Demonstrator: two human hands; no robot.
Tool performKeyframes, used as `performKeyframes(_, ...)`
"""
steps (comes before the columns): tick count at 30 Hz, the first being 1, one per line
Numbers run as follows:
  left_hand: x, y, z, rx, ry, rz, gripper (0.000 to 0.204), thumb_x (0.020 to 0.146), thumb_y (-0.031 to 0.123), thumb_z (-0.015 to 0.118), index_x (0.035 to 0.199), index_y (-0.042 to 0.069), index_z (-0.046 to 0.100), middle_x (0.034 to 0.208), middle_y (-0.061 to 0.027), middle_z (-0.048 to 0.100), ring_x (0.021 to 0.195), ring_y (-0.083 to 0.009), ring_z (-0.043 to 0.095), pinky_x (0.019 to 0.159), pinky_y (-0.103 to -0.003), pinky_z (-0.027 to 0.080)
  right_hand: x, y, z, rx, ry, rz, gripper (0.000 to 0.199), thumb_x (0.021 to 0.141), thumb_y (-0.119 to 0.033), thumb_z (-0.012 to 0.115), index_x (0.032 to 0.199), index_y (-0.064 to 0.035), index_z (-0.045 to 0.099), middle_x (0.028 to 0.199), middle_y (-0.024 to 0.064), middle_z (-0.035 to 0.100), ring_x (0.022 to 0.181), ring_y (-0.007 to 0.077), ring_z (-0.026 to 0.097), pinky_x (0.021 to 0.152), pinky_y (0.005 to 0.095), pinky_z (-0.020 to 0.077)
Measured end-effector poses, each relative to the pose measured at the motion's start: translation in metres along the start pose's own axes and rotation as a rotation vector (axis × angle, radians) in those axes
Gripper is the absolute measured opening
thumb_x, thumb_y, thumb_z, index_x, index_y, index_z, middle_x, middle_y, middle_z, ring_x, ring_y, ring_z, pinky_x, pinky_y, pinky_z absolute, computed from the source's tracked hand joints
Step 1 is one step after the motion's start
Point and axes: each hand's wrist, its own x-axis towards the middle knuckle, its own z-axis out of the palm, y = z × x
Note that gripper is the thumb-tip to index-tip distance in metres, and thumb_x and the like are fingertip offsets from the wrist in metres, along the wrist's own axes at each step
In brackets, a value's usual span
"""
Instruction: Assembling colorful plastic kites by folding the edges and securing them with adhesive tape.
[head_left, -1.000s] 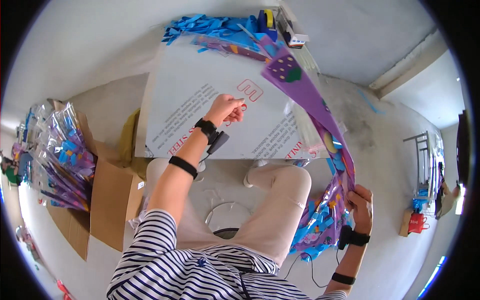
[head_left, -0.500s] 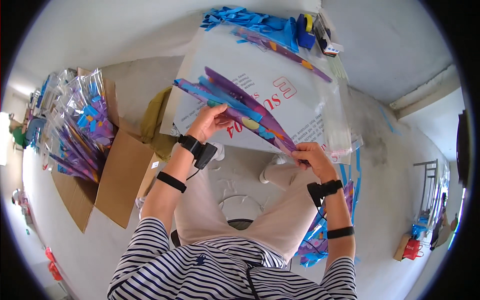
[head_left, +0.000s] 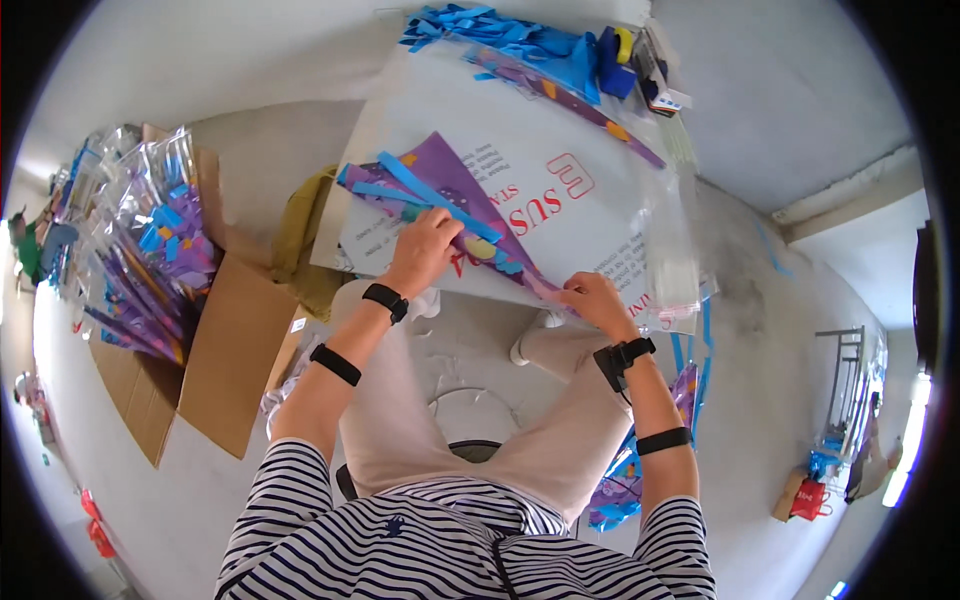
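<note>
A folded purple printed sheet (head_left: 490, 210), shaped like a long triangle, lies over the near side of the white board (head_left: 420, 105). Blue strips (head_left: 425, 185) run across its wide left end. My left hand (head_left: 428, 247) is bent over the sheet's near edge, fingers curled onto it beside the strips; its fingertips are partly hidden. At the narrow right tip, my right hand (head_left: 594, 302) pinches the sheet between thumb and fingers. Along the far right side of the board lies another purple piece, narrowly folded (head_left: 575, 105), inside clear plastic.
Blue strips are heaped (head_left: 500, 35) at the board's far edge, near a blue tape dispenser (head_left: 616, 65) and a small box (head_left: 662, 85). Clear plastic sleeves (head_left: 672, 240) hang at its right. An open carton (head_left: 235, 350) with bagged purple pieces (head_left: 160, 270) stands left.
The purple sheet's wide end has spread open and lies flatter on the board. My left hand has turned palm down over it; my right hand has shifted slightly left, still pinching the tip.
</note>
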Motion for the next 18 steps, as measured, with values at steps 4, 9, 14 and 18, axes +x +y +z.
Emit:
performKeyframes(4, -0.006, -0.013, 0.013, 0.122, -0.128, 0.105, 0.022, 0.074, 0.002, 0.069, 0.095, 0.007, 0.066, 0.098, -0.0075, 0.057, 0.101, -0.0282, 0.059, 0.079, -0.040, 0.053, 0.019, 0.017, -0.023, -0.143, 0.247, 0.082, 0.042, 0.074, -0.036, 0.081, 0.096, -0.0020, 0.074, 0.084, 0.0164, 0.073, 0.085, 0.0320, 0.071, 0.076, 0.0417, 0.0547)
performKeyframes(9, -0.006, -0.009, 0.017, 0.149, -0.155, 0.105, 0.020, 0.075, 0.002, 0.068, 0.094, 0.007, 0.065, 0.096, -0.0078, 0.057, 0.097, -0.0279, 0.060, 0.076, -0.041, 0.053, 0.059, 0.055, -0.051, -0.047, 0.496, 0.408, 0.049, 0.076, -0.031, 0.080, 0.113, -0.0020, 0.070, 0.106, 0.0184, 0.072, 0.101, 0.0346, 0.069, 0.084, 0.0419, 0.0553)
performKeyframes(14, -0.005, -0.007, 0.016, 0.176, -0.157, 0.082, 0.017, 0.074, 0.005, 0.071, 0.090, 0.007, 0.064, 0.095, -0.0082, 0.057, 0.094, -0.0282, 0.060, 0.072, -0.042, 0.053, 0.103, 0.058, -0.048, 0.090, 0.464, 0.287, 0.058, 0.075, -0.029, 0.081, 0.124, -0.0019, 0.066, 0.112, 0.0181, 0.071, 0.106, 0.0330, 0.068, 0.087, 0.0413, 0.0552)
performKeyframes(18, -0.014, 0.009, 0.006, -0.003, -0.109, -0.253, 0.017, 0.075, 0.010, 0.074, 0.088, 0.005, 0.064, 0.090, -0.0088, 0.059, 0.087, -0.0302, 0.061, 0.073, -0.043, 0.052, 0.121, 0.038, -0.058, 0.171, 0.514, 0.141, 0.056, 0.074, -0.028, 0.080, 0.123, -0.0026, 0.067, 0.113, 0.0194, 0.071, 0.107, 0.0342, 0.067, 0.089, 0.0419, 0.0545)
